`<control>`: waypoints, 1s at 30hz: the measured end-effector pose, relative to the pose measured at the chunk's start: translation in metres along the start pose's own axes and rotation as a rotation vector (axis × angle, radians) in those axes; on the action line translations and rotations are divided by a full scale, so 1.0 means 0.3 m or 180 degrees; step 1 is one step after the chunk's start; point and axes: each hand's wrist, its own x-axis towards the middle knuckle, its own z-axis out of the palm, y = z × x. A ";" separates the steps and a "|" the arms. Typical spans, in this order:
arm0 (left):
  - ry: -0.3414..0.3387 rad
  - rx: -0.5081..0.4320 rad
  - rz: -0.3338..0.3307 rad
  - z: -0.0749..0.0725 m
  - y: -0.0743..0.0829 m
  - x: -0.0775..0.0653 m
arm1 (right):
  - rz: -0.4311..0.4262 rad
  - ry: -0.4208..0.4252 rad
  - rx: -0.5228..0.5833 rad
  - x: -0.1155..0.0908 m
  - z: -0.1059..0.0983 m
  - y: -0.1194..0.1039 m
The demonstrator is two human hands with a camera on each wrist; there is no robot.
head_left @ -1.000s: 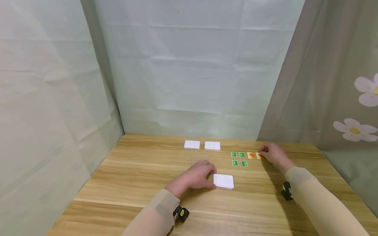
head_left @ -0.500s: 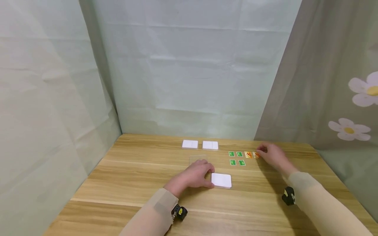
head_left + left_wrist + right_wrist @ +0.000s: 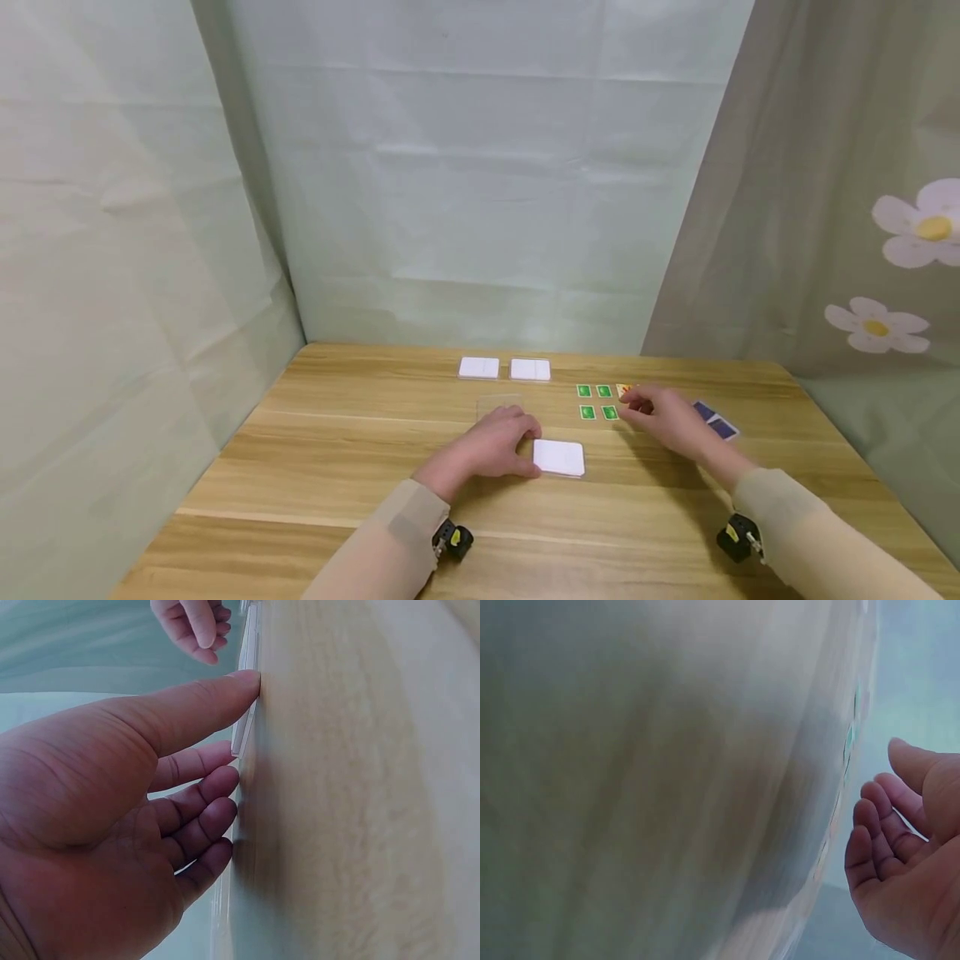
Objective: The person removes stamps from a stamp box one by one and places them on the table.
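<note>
A small white rectangular stack (image 3: 558, 457), like cards in a clear case, lies in the middle of the table. My left hand (image 3: 487, 446) rests at its left end, thumb tip at the near corner and index finger by the far one; the left wrist view shows the other fingers loosely bent. Several small green picture cards (image 3: 587, 412) lie in two rows. Beside them is a yellow-orange card (image 3: 622, 390), partly behind my right hand (image 3: 667, 421). That hand hovers low with loosely curled fingers and nothing between them. Dark blue cards (image 3: 723, 428) lie right of it.
Two white cards in clear cases, the left one (image 3: 478, 367) and the right one (image 3: 530, 369), lie near the back edge of the wooden table (image 3: 337, 467). A transparent flat piece (image 3: 491, 400) lies just behind my left hand. Pale cloth (image 3: 450, 208) hangs behind the table.
My right hand has moved left and nearer, away from the far right picture card, which is now hidden; the dark blue cards now show behind it. The left hand has stayed at the white stack.
</note>
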 end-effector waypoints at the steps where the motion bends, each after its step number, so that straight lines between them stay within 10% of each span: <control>1: 0.0002 -0.0005 0.0003 0.000 -0.002 0.000 | -0.0041 -0.0034 0.0047 -0.006 0.007 -0.008; 30: 0.0023 0.0021 0.0068 0.000 -0.024 -0.003 | -0.0432 -0.0610 0.0524 -0.078 0.143 -0.162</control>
